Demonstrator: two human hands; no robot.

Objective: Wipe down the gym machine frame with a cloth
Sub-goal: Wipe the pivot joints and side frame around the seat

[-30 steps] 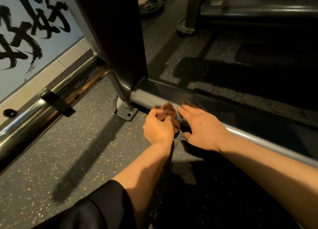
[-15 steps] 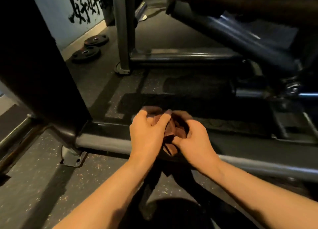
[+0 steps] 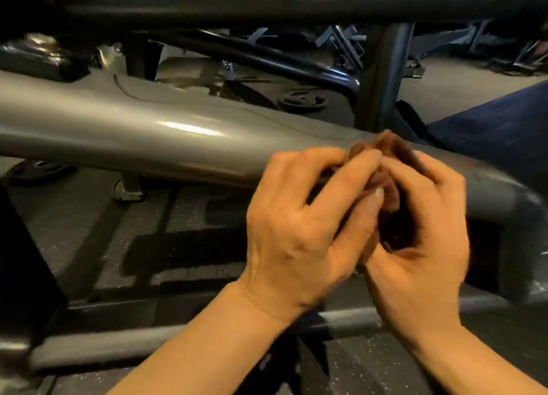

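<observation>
Two hands are working together in the head view, and you are holding them close in front of the grey frame tube (image 3: 166, 136). Your left hand (image 3: 299, 234) is curling its fingers and thumb round the brown cloth (image 3: 385, 157), pinching the bunched fabric from the left. Your right hand (image 3: 427, 240) is cupping the same cloth from the right, with its fingers bent over the top of the wad and its thumb pressing in below. The cloth is sitting crumpled between both palms, its upper fold poking out above your fingertips and overlapping the tube's near edge; whether it is touching the metal cannot be told. The tube is running from the left edge down to the right, where it is bending downward behind your right hand. A lower rail (image 3: 98, 347) is lying along the speckled floor (image 3: 89, 231) beneath your forearms. A dark bar (image 3: 267, 3) is crossing the top, and a weight plate (image 3: 302, 99) is lying on the floor beyond the tube.
</observation>
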